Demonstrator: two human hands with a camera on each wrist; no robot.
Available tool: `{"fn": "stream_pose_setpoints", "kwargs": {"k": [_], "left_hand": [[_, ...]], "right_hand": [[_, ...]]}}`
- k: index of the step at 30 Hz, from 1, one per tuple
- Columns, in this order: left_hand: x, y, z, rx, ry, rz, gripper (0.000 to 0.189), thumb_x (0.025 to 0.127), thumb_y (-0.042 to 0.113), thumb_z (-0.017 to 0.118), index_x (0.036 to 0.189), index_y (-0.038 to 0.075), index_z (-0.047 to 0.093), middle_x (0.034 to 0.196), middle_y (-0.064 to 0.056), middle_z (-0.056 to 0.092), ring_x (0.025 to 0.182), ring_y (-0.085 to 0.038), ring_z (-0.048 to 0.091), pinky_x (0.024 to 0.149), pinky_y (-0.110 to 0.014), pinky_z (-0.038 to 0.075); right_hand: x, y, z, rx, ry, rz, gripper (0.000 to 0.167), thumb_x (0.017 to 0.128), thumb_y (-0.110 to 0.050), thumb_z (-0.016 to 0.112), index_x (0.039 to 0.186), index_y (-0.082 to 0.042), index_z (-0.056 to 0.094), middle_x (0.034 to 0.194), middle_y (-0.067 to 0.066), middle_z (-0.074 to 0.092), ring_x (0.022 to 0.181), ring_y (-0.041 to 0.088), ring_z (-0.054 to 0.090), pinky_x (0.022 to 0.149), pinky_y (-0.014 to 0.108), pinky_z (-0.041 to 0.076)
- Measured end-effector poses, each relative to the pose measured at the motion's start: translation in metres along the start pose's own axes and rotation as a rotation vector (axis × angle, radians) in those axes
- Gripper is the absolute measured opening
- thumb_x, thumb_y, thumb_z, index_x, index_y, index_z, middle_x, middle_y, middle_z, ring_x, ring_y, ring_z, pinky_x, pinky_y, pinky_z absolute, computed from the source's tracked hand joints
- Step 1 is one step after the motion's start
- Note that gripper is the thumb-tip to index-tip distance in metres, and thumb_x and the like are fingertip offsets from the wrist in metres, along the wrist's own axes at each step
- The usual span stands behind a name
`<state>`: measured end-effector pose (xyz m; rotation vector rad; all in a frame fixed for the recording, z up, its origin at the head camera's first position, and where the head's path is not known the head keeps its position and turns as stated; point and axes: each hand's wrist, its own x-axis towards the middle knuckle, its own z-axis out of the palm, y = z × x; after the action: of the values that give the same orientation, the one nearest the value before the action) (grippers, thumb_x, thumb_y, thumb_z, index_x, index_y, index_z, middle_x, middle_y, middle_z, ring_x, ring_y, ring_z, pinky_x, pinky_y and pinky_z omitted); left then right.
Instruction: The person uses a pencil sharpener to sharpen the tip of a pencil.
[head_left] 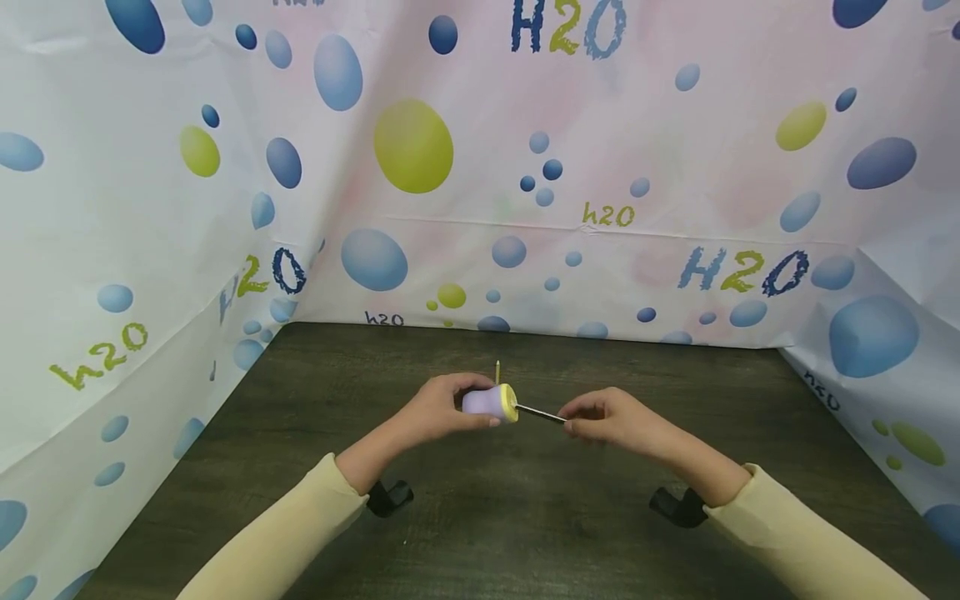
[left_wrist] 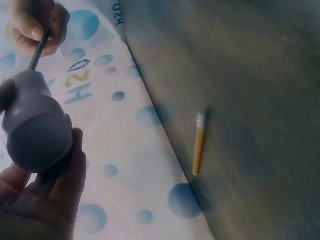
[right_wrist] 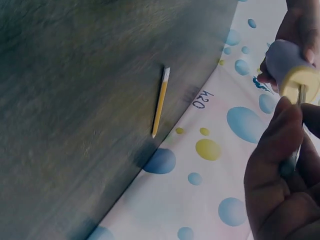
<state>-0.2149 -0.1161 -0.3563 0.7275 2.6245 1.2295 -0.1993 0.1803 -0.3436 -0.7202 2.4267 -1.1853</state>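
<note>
My left hand [head_left: 442, 406] grips a lilac pencil sharpener [head_left: 482, 402] round its body, thumb on the near side. Its yellow end face [right_wrist: 300, 84] points toward my right hand [head_left: 618, 423]. Between thumb and fingers, the right hand pinches a slim dark pencil [head_left: 542, 413], whose far end sits in the hole of that yellow face. The pencil's tip is hidden inside. Both hands are raised above the table. In the left wrist view, the sharpener [left_wrist: 40, 135] shows its rounded lilac base.
A yellow pencil [head_left: 498, 372] with a whitish end lies on the dark wooden table [head_left: 525, 533], beyond the sharpener. White sheeting [head_left: 480, 192] with coloured bubbles and H2O lettering stands behind the table and along both sides. Black straps [head_left: 390, 498] hang below the wrists.
</note>
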Motion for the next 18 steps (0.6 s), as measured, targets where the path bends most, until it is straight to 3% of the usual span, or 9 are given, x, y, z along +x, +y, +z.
{"fn": "stream_pose_setpoints", "kwargs": {"k": [5,11,18], "left_hand": [[0.0,-0.003,0.006,0.015,-0.042,0.008,0.047,0.087,0.023,0.081,0.128,0.003,0.068,0.122,-0.018,0.07,0.094,-0.017,0.063,0.076,-0.025,0.053],[0.002,-0.001,0.015,0.006,-0.059,0.004,0.044,0.087,0.021,0.082,0.125,0.003,0.071,0.115,-0.016,0.073,0.085,-0.012,0.061,0.07,-0.022,0.052],[0.002,-0.001,0.025,0.08,-0.001,0.037,0.043,0.085,0.022,0.085,0.122,0.002,0.073,0.112,-0.014,0.076,0.083,-0.011,0.063,0.069,-0.021,0.052]], "right_hand": [[-0.001,0.0,0.003,-0.174,0.073,-0.051,0.027,0.099,-0.017,0.064,0.117,0.002,0.074,0.105,0.016,0.077,0.079,0.006,0.063,0.065,0.024,0.049],[0.001,-0.002,0.01,-0.329,0.152,-0.161,0.021,0.098,-0.015,0.067,0.111,-0.002,0.077,0.1,0.008,0.076,0.077,-0.002,0.058,0.065,0.022,0.049],[0.009,0.002,0.025,-0.411,0.253,-0.301,0.012,0.096,-0.005,0.067,0.101,0.001,0.076,0.088,0.007,0.073,0.068,-0.003,0.052,0.06,0.022,0.046]]}}
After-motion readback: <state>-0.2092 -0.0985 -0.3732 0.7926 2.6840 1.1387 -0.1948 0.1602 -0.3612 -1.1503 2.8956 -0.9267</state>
